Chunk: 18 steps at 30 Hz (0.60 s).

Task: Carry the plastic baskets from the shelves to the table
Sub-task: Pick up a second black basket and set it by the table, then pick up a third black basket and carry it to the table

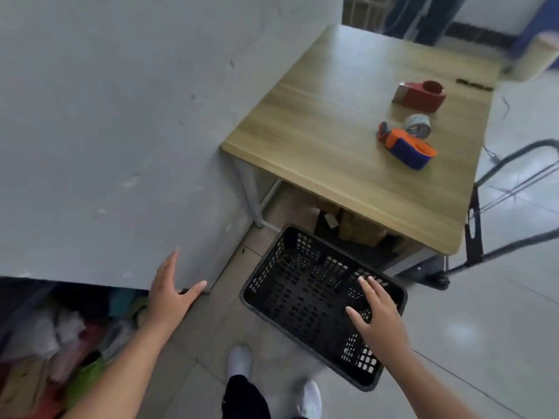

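Hands both spread, gripping nothing: left hand [169, 293] by grey shelf top [106, 131], right hand [376, 313] over black basket [296, 300], apparently on floor beside worktop [326, 140].

The light wooden surface [317, 137] on white metal legs carries a red tape dispenser [419, 93] toward its far side, and nearer, an orange-and-blue tape dispenser [408, 148] with a grey roll of tape [419, 125] touching it. A small black strip [474, 84] lies near the far edge. On the pale tiled floor [484, 313], beside the surface, sits an empty black perforated plastic basket [302, 291].
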Available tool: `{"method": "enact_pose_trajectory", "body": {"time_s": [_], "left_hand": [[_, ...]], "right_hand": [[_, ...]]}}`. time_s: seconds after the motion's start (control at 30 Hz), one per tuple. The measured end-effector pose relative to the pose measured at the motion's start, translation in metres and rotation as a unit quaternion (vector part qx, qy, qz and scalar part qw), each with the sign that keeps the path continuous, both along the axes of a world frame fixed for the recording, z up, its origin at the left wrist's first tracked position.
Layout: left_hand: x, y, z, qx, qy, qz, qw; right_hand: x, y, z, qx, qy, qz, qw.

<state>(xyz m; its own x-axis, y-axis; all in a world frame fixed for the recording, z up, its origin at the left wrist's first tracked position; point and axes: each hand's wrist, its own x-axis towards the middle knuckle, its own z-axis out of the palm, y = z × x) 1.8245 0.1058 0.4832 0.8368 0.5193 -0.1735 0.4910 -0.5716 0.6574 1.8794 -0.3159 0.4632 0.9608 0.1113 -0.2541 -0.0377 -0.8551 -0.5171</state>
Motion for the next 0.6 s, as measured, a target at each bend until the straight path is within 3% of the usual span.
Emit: {"method": "enact_pose_trajectory", "body": {"time_s": [0.13,0.27,0.4,0.6], "left_hand": [[-0.121,0.03,0.042,-0.003,-0.03,0.139,0.99],[-0.268,0.045,0.066,-0.008,-0.044,0.302,0.952],[-0.434,0.02,0.07,-0.016,-0.051,0.465,0.884],[-0.665,-0.061,0.072,-0.024,-0.07,0.634,0.769]], "right_hand": [[0.008,0.053,0.045,0.011,-0.019,0.107,0.994],[-0.006,0.127,0.075,0.008,-0.026,0.218,0.975],[-0.064,0.204,0.092,0.026,-0.018,0.328,0.944],[-0.209,0.298,0.108,0.032,-0.005,0.472,0.881]]}}
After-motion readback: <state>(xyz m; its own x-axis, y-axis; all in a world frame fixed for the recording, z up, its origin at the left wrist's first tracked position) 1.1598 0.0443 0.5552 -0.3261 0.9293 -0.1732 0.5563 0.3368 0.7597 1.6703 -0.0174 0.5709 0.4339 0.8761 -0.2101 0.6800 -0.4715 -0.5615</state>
